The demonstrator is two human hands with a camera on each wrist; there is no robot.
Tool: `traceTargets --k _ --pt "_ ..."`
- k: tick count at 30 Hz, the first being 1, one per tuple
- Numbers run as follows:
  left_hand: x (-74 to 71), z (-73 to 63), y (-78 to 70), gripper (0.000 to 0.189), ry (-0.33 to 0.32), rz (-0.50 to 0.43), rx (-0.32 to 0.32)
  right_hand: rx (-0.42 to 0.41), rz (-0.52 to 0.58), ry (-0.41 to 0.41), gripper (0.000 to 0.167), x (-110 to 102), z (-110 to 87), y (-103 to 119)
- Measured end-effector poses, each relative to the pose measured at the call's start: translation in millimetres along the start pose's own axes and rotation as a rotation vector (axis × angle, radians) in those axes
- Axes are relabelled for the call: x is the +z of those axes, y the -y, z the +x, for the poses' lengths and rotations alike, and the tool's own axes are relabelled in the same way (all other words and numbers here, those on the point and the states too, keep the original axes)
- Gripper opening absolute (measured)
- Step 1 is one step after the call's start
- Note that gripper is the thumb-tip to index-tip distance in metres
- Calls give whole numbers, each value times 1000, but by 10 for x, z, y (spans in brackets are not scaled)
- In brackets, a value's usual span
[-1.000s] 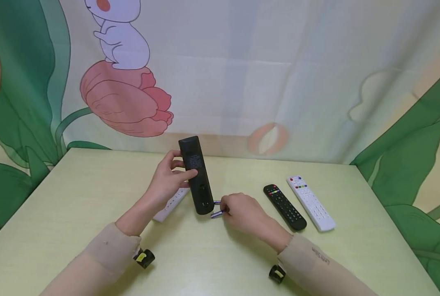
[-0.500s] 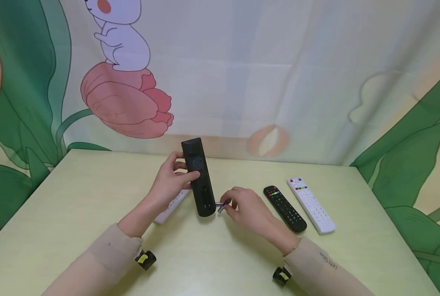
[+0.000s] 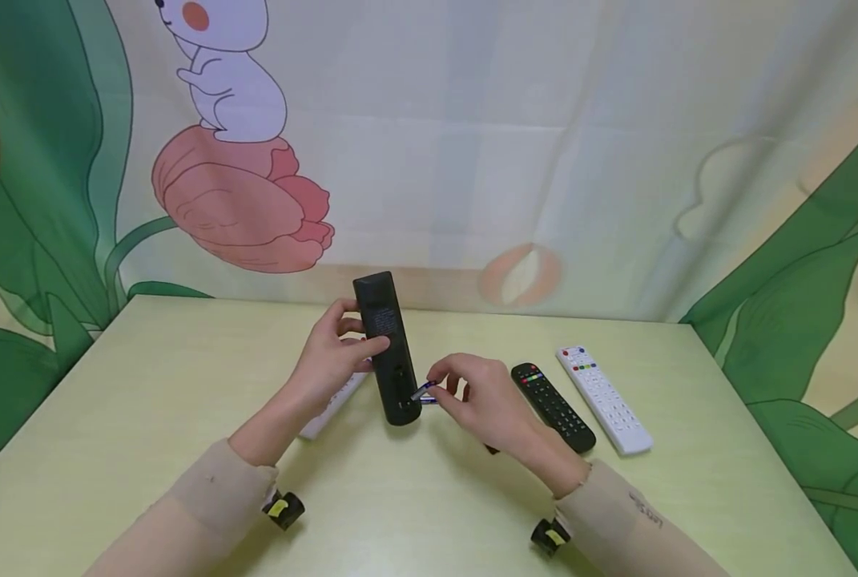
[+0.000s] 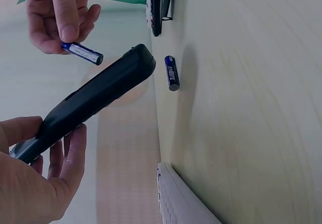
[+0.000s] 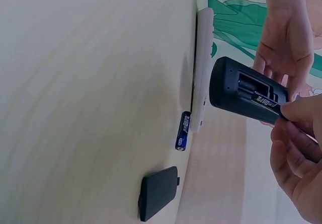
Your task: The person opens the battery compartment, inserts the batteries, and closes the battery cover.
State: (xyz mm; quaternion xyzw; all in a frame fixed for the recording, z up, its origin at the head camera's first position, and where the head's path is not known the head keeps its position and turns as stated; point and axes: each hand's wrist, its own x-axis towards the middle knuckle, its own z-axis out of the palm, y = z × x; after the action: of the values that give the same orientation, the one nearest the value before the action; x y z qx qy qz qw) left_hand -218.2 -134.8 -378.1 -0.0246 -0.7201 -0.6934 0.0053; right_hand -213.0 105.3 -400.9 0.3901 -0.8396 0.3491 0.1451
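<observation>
My left hand grips a black remote control by its upper part, back side toward me and raised off the table. In the right wrist view its battery compartment is uncovered. Between thumb and fingertips my right hand pinches a blue-and-silver battery, which overlaps the compartment in the right wrist view. A small gap shows between battery and remote in the left wrist view. A second battery lies on the table below, and a black battery cover rests near my right hand.
Behind my left hand lies a white remote, partly hidden. To the right of my right hand are another black remote and a second white remote. A printed curtain hangs along the table's far edge.
My right hand has picked up one battery from the table and raised it to the lower end of the black remote. The left hand has shifted only slightly.
</observation>
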Motion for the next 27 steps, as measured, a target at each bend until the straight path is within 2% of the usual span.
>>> traceTargets --k 15,22,27 --pt "59 -34 20 54 5 -8 20 -25 26 -22 15 21 23 93" --pt "101 -55 -1 56 13 -50 29 -54 3 -38 15 37 22 104" --pt "107 -52 -9 56 19 -47 37 -73 -9 -35 14 41 40 116"
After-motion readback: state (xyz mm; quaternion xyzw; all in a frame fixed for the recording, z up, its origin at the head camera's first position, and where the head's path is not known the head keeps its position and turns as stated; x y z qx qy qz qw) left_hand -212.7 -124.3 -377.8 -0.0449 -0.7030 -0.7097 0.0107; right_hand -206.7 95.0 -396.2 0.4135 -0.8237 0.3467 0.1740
